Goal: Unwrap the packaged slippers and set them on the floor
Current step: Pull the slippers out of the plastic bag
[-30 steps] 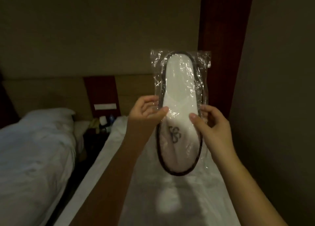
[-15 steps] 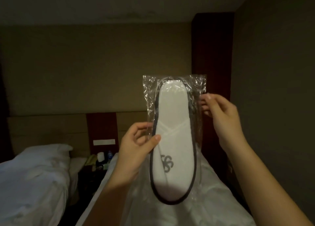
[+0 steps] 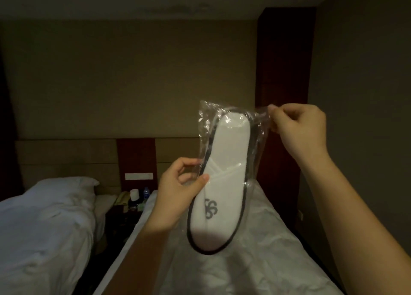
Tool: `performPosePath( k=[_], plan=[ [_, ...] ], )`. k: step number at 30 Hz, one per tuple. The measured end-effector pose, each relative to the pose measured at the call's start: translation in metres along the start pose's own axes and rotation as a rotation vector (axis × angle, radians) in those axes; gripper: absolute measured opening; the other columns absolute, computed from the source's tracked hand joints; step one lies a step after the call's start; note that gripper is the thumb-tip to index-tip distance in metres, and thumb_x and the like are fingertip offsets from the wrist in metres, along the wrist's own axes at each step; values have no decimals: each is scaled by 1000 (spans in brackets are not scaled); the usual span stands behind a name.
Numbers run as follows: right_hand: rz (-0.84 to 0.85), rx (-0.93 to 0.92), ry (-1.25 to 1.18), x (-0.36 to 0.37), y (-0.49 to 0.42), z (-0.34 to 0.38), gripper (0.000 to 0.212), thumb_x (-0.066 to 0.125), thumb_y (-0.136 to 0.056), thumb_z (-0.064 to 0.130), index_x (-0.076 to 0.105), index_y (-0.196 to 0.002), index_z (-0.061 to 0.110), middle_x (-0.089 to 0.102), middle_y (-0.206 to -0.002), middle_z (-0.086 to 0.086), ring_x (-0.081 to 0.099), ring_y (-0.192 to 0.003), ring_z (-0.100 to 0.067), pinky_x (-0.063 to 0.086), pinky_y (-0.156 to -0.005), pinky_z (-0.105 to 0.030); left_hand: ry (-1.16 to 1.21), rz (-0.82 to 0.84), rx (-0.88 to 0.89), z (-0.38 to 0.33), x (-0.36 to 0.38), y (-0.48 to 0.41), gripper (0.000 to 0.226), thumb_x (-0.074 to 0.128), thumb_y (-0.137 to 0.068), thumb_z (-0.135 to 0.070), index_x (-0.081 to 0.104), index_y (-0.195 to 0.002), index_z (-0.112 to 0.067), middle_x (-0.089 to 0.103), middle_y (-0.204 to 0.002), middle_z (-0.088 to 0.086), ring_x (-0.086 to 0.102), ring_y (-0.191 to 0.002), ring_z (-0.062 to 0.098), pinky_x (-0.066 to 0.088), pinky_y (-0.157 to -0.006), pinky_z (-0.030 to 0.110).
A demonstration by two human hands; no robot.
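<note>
White slippers (image 3: 224, 179) with a dark rim and a grey logo are sealed in a clear plastic wrapper (image 3: 208, 110), held up in front of me above the bed. My left hand (image 3: 178, 196) pinches the wrapper's left edge at mid-length, thumb on the slipper. Up at the top right corner, my right hand (image 3: 298, 132) pinches the plastic and pulls it sideways, so the film is stretched there. Only one slipper face shows; a second one behind it is hidden.
Below the slippers lies a bed with white sheets (image 3: 255, 261). A second white bed (image 3: 44, 228) is at the left. Between them stands a dark nightstand (image 3: 120, 214) with a bottle, a cup and small items. A dark wooden panel (image 3: 284, 72) and a wall are at the right.
My right hand climbed from the slipper's middle to the wrapper's top right corner and now pinches it, pulling the plastic out. The view tilted up; the left hand kept its hold.
</note>
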State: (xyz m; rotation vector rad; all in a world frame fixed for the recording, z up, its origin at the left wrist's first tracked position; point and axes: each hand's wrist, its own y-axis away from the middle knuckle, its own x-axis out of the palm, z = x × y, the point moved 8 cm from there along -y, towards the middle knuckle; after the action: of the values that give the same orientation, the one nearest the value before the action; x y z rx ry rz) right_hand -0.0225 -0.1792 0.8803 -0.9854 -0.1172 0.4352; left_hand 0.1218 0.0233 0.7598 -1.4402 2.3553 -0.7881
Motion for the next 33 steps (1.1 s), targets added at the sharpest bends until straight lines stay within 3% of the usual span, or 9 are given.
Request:
performPosePath(
  k=[4,7,10,13,15,20,24,28,33],
  plan=[
    [182,552,-886,27,8,-18,21,55,-93,23,67,-80,11,73,-71,-2,71,-68,-13,58,-68,-26,-43,9,-27,12,-10,1,25,72,-78,-3,61,-91,-21,72,-89,3,70,-82,9,53,-69,22],
    [200,595,-1292,41,11,-19,32,48,-96,16,56,-127,11,70,-117,-10,68,-107,-21,54,-93,-34,-63,46,-23,12,-10,1,26,72,-78,-3,64,-93,-23,74,-95,6,72,-89,16,56,-75,31],
    [205,295,-913,35,13,-11,48,58,-90,19,46,-137,20,63,-127,-4,63,-115,-14,48,-101,-35,-56,59,-48,15,-11,3,27,71,-78,-2,66,-98,-20,75,-95,6,72,-90,19,58,-80,37],
    [136,-64,-243,29,14,8,23,68,-84,11,67,-107,16,67,-108,1,65,-101,-11,53,-92,-30,-54,42,-33,15,-17,1,29,70,-79,-2,68,-98,-24,75,-98,3,71,-94,16,55,-81,33],
    [164,-157,-36,34,15,13,16,72,-80,16,70,-95,19,66,-99,2,64,-93,-15,53,-85,-29,-50,35,-14,12,-21,0,30,68,-81,0,69,-101,-22,74,-104,1,70,-99,16,54,-84,32],
    [337,-38,-33,42,14,0,16,63,-88,26,73,-100,24,72,-94,11,67,-89,-9,55,-80,-30,-143,70,69,-2,-29,-4,30,68,-80,2,70,-101,-19,75,-100,-7,70,-95,7,53,-77,18],
    [603,42,45,57,24,-10,27,75,-77,29,70,-103,27,69,-83,13,63,-63,10,45,-55,-9,-208,51,113,-12,-40,-8,31,70,-78,2,71,-100,-19,75,-98,-11,70,-90,3,51,-73,13],
    [732,154,62,65,29,-20,40,79,-73,27,68,-111,19,71,-92,1,66,-64,-6,51,-53,-15,-238,72,104,-11,-42,-8,29,70,-78,0,73,-97,-22,75,-94,-13,70,-88,2,52,-73,14],
    [780,197,9,73,34,-23,29,82,-70,22,69,-92,9,71,-91,-16,65,-68,-18,52,-51,-22,-261,93,107,-6,-47,-10,30,72,-78,-3,74,-94,-29,76,-96,-11,70,-92,5,52,-78,16]
  ],
)
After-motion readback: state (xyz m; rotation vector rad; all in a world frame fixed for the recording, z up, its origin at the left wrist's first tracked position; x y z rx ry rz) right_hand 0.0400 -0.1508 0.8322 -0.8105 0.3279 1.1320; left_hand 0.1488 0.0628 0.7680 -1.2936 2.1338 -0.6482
